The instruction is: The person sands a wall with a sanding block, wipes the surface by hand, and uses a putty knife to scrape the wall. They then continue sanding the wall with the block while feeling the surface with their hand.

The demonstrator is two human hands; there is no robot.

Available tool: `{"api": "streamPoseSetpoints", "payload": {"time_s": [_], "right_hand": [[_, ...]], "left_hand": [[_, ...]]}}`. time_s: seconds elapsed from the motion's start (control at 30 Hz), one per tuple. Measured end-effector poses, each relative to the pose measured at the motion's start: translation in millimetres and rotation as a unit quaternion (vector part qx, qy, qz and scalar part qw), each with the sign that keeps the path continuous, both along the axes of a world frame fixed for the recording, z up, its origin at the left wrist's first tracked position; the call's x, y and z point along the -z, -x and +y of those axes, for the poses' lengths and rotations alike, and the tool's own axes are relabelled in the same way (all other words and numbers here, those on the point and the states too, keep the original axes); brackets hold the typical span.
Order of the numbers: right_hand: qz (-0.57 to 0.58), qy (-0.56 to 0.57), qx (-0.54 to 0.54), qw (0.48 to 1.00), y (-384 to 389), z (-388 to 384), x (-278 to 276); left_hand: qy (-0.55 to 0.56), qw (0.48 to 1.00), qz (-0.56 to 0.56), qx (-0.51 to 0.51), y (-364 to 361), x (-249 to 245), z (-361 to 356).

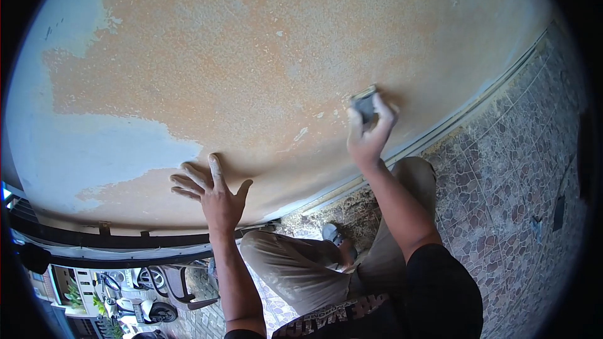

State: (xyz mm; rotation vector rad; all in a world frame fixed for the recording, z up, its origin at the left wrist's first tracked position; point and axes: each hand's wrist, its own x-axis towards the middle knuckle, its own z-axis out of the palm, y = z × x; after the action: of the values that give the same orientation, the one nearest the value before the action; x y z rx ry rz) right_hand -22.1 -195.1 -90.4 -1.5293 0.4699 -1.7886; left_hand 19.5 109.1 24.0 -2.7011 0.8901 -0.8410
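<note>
My right hand (pixel 374 135) grips a small dark grey sanding block (pixel 363 105) between thumb and fingers and holds it against the wall (pixel 251 56). The hand is slightly blurred, and pale dust coats its fingers. To the left and lower in the view, my left hand (pixel 218 194) lies against the same wall with its fingers spread and nothing in it; its fingertips are dusty too. Most of the wall is a rough orange-tan with worn white flecks. A smooth pale patch (pixel 119 144) borders it on the left, its ragged edge close to my left fingertips.
Patterned stone tiles (pixel 490 176) cover the floor to the right, meeting the wall at a dusty edge. My bent knees and a grey sandal (pixel 333 235) are below the hands. At lower left are a dark chair (pixel 182 295) and a parked white motorbike (pixel 139 309).
</note>
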Motion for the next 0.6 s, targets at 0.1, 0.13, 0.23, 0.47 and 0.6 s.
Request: {"api": "streamPoseSetpoints", "payload": {"time_s": [0.1, 0.13, 0.23, 0.47, 0.6], "right_hand": [[0.0, -0.097, 0.006, 0.995, 2, -17, -4], [0.012, -0.061, 0.026, 0.998, -3, -1, 8], [0.059, 0.127, -0.077, 0.987, 1, 68, 33], [0.043, 0.058, -0.01, 0.997, -3, 16, -2], [-0.034, -0.048, -0.047, 0.997, -9, 25, 9]], "left_hand": [[0.026, 0.998, -0.01, -0.058, -1, 11, -9], [0.029, 0.998, -0.008, -0.055, -2, 13, -11], [0.045, 0.997, -0.016, -0.055, -1, 14, -15], [0.078, 0.997, 0.008, -0.018, -8, 20, -4], [0.079, 0.997, 0.012, -0.01, -10, 23, -7]]}}
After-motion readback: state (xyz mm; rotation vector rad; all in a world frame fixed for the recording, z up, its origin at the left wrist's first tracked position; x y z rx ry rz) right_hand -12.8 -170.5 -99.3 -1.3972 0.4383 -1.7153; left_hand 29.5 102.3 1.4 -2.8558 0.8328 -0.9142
